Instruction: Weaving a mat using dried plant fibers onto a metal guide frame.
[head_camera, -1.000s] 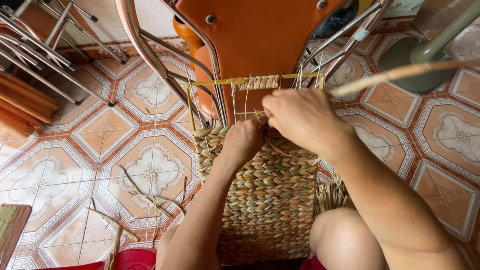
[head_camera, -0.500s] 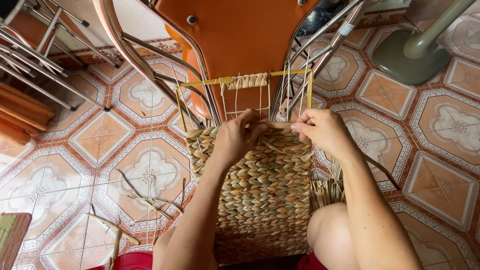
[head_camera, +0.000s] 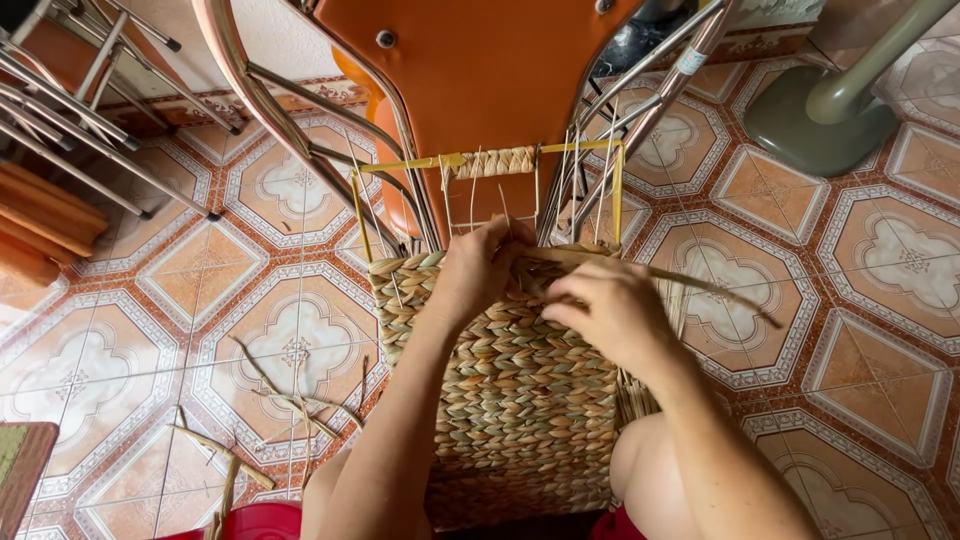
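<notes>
On the patterned terracotta-and-cream tiled floor (head_camera: 150, 330) at the far left lie loose dry rush offcuts (head_camera: 290, 395), well apart from the work. Next comes the tall woven basket of plaited straw-coloured rush on a yellow wire frame (head_camera: 520, 390), standing between the person's knees with its foot near the body. Its long axis runs away from the person, up the picture, and its unfinished end, where bare yellow wire and thin upright strands show, points toward the orange plastic chair with chrome tube legs (head_camera: 480, 70). The left hand (head_camera: 480, 265) rests on the top edge of the weave, fingers curled and pressed down on the last row, though what they pinch is hidden by the hand itself. To its right, the right hand (head_camera: 605, 310) has its fingers closed narrowly around a flat rush strand (head_camera: 690, 285) whose free tail trails out rightward over the floor. I judge the main risk to be slack: if the left hand lifts off the row while the strand is pulled, the last plaits could loosen and gap. A hard tug could also snap the dry strand or bend the thin uprights out of line. The long tail might catch on the chair legs. At far right stands a grey-green fan base (head_camera: 820, 115), clear of the work.
</notes>
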